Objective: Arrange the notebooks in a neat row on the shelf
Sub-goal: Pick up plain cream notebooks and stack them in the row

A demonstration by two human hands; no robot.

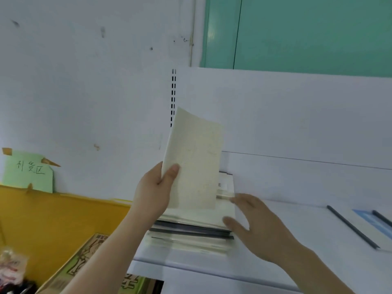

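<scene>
My left hand [153, 190] pinches a thin cream notebook [195, 160] at its lower left edge: the thumb lies flat across the front cover, and the other fingers are hidden behind it. I hold the notebook upright, tilted slightly to the right, above the stack of notebooks [195, 228]; its bottom edge looks close to the top of the pile, though I cannot tell whether they touch. My left forearm rises from the lower left corner, wrist bent toward the shelf.

My right hand [257, 227] is spread and relaxed, fingers straight and a little apart, blurred. Its fingertips reach the right side of the stack, the thumb lower near the stack's front right corner. I cannot tell whether they press it. That forearm comes in from the lower right.

The stack lies flat at the left end of the white shelf [297, 236]. Farther right on the shelf lie a dark slide-bar folder [353, 228] and a blue-edged sheet [371, 223].
</scene>
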